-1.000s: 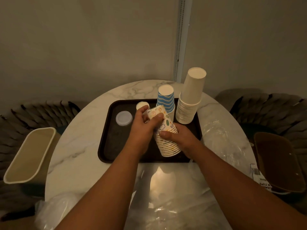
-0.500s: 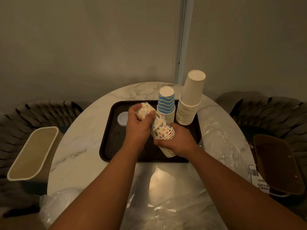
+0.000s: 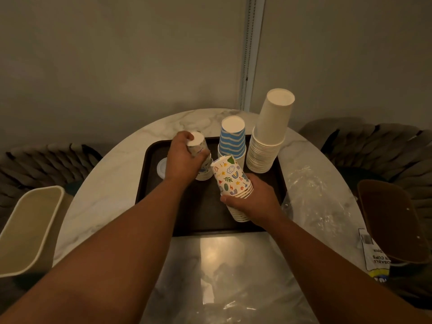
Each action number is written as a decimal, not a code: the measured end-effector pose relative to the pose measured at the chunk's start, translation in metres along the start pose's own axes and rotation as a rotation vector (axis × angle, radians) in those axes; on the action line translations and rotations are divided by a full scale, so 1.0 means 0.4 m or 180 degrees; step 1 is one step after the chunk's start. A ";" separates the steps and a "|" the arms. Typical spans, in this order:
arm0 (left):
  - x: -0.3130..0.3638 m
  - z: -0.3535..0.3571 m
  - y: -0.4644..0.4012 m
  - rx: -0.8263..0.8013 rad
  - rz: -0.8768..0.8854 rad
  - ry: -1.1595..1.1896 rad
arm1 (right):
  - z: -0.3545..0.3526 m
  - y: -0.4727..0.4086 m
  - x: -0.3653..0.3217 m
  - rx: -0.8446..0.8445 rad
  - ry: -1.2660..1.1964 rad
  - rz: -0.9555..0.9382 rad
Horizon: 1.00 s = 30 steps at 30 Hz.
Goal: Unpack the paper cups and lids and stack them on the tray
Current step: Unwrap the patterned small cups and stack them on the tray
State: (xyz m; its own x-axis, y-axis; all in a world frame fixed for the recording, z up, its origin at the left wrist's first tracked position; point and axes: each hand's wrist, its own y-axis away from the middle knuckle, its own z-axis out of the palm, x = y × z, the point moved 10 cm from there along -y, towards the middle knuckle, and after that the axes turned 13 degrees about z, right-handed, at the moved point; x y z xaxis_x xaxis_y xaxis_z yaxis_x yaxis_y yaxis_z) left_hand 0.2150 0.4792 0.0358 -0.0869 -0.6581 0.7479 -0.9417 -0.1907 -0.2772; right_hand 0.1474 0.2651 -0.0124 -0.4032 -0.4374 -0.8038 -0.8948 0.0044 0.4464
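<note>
A dark tray [image 3: 205,218] lies on the round marble table [image 3: 105,195]. My left hand [image 3: 184,157] grips a short upside-down stack of patterned paper cups [image 3: 199,148] over the tray's left half. My right hand [image 3: 252,202] grips a second, tilted stack of patterned cups [image 3: 230,178] near the tray's middle. Behind them on the tray stand an upside-down blue-striped cup stack [image 3: 232,140] and a tall plain white cup stack [image 3: 268,136]. A white lid [image 3: 161,168] lies on the tray, partly hidden by my left hand.
Clear plastic wrapping [image 3: 311,202] lies on the table to the right and more [image 3: 222,277] in front of the tray. A cream bin [image 3: 30,228] stands at the left, a brown bin [image 3: 392,220] at the right. A printed cup package [image 3: 374,256] lies beside the brown bin.
The single patterned stack has been split in two. My left hand has carried the top part up and left, while my right hand keeps the lower part near the tray's middle.
</note>
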 end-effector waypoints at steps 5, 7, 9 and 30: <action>-0.050 0.065 0.027 -0.0402 0.0042 -0.0197 | 0.001 -0.007 0.014 0.0014 -0.0005 0.0031; -0.044 0.063 0.030 -0.0373 0.0106 -0.0250 | 0.001 -0.008 0.016 0.0027 0.0009 0.0049; -0.023 0.049 0.023 -0.0325 0.0174 -0.0444 | 0.002 -0.009 0.015 0.0009 -0.0028 0.0056; 0.136 0.023 0.258 0.0128 -0.1090 0.2500 | -0.012 0.084 -0.107 -0.0518 0.0082 -0.0563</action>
State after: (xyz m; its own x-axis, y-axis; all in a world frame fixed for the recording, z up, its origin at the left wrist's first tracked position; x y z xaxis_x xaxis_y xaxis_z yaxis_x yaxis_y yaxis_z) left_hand 0.1161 0.4172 0.0425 -0.0136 0.1330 0.9910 -0.9461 -0.3224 0.0303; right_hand 0.1356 0.2796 0.0389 -0.2360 -0.4412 -0.8658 -0.9075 -0.2185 0.3587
